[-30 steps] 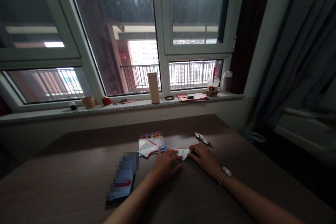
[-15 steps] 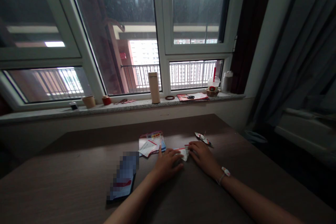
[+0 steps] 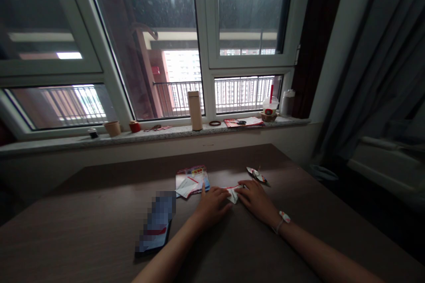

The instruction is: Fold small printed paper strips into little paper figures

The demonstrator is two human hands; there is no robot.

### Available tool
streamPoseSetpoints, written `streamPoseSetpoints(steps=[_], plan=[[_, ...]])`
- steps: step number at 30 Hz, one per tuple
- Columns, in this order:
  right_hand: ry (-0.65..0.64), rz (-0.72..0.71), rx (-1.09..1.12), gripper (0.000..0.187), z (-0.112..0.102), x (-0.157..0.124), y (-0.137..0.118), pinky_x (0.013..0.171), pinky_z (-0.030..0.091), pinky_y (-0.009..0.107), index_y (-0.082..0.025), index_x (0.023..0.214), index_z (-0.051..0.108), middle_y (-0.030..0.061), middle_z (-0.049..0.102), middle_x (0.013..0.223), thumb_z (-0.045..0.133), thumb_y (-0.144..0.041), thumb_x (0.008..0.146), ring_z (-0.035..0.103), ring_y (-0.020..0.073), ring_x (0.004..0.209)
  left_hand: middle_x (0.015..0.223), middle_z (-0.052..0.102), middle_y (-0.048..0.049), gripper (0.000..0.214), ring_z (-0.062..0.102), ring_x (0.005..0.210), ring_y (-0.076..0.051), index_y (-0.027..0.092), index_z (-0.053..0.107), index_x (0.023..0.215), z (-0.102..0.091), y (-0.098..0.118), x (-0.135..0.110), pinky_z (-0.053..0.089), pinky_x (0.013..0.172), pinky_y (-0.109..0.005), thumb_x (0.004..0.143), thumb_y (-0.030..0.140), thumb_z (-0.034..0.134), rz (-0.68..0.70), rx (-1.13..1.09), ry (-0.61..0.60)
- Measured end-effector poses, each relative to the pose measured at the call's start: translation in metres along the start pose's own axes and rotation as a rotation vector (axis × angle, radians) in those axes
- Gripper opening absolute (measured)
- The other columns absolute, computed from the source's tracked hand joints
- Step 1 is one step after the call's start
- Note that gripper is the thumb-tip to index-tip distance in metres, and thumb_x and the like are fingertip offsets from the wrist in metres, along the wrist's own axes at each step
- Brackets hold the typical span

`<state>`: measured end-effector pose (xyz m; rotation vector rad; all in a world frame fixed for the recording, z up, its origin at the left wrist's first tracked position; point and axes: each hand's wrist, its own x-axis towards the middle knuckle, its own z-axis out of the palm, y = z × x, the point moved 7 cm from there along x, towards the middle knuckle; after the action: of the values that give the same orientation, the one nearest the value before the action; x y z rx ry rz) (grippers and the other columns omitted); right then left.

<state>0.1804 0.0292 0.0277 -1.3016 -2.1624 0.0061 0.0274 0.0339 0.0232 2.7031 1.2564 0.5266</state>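
Note:
A small piece of folded white paper [image 3: 233, 196] with a red edge lies on the brown table, partly hidden under fingers of both hands. My left hand [image 3: 212, 205] rests palm down, fingers spread over the paper's left side; its index finger points up and the thumb stands apart. My right hand [image 3: 257, 196], with a bracelet at the wrist, has its fingers bent onto the paper's right edge. Beyond my left hand, another folded white paper [image 3: 187, 186] rests on colourful printed sheets [image 3: 199, 170]. Past my right hand sits a pointed folded paper piece [image 3: 256, 174].
A phone [image 3: 156, 223], its screen blurred out, lies on the table [image 3: 83, 212] left of my left arm. Along the windowsill [image 3: 179, 133] stand a beige bottle [image 3: 195, 111], a paper cup [image 3: 113, 128], scissors [image 3: 241, 122] on papers and a drink cup with a red straw [image 3: 270, 105].
My right fingers have shifted slightly at the paper's right side, and more of its red upper edge shows. My left hand is nearly still.

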Motion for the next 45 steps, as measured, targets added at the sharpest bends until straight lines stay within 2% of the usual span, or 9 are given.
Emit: streamPoseSetpoints(steps=[11, 16, 22, 34, 45], plan=[[-0.052, 0.065, 0.010, 0.025, 0.0001, 0.0023, 0.0029, 0.095, 0.042, 0.038, -0.025, 0.108, 0.068, 0.0076, 0.061, 0.110, 0.051, -0.032, 0.091, 0.056, 0.0218, 0.105, 0.133, 0.058, -0.0007, 0.039, 0.046, 0.124, -0.026, 0.032, 0.055, 0.127, 0.0017, 0.0020, 0.0021, 0.006, 0.115, -0.061, 0.091, 0.046, 0.050, -0.040, 0.019, -0.020], [-0.045, 0.067, 0.014, 0.025, 0.0022, 0.0016, 0.0045, 0.096, 0.041, 0.039, -0.027, 0.109, 0.068, 0.0074, 0.060, 0.115, 0.051, -0.033, 0.091, 0.055, 0.0229, 0.110, 0.134, 0.057, -0.0006, 0.039, 0.045, 0.125, -0.027, 0.033, 0.054, 0.128, 0.0029, 0.0026, 0.0028, 0.005, 0.114, -0.063, 0.091, 0.047, 0.049, -0.042, 0.025, -0.021], [-0.052, 0.070, -0.009, 0.027, 0.0053, 0.0010, 0.0055, 0.096, 0.041, 0.040, -0.030, 0.113, 0.067, 0.0067, 0.060, 0.119, 0.050, -0.033, 0.092, 0.054, 0.0239, 0.113, 0.132, 0.059, -0.0007, 0.037, 0.046, 0.123, -0.025, 0.033, 0.055, 0.126, 0.0014, 0.0024, 0.0036, 0.010, 0.115, -0.059, 0.092, 0.046, 0.048, -0.046, 0.024, -0.018], [-0.060, 0.067, -0.018, 0.027, 0.0042, 0.0014, 0.0024, 0.095, 0.042, 0.039, -0.030, 0.113, 0.068, 0.0067, 0.061, 0.119, 0.050, -0.033, 0.093, 0.053, 0.0238, 0.114, 0.132, 0.059, 0.0008, 0.035, 0.045, 0.124, -0.025, 0.033, 0.056, 0.124, 0.0026, 0.0018, 0.0053, 0.007, 0.115, -0.061, 0.092, 0.046, 0.048, -0.066, 0.008, -0.016], [-0.076, 0.082, -0.028, 0.027, 0.0040, 0.0021, 0.0012, 0.097, 0.040, 0.038, -0.030, 0.113, 0.068, 0.0060, 0.061, 0.119, 0.050, -0.033, 0.093, 0.053, 0.0221, 0.114, 0.131, 0.059, -0.0021, 0.038, 0.045, 0.124, -0.024, 0.031, 0.056, 0.125, 0.0023, 0.0022, 0.0053, 0.007, 0.116, -0.058, 0.093, 0.048, 0.044, -0.067, 0.022, -0.027]])
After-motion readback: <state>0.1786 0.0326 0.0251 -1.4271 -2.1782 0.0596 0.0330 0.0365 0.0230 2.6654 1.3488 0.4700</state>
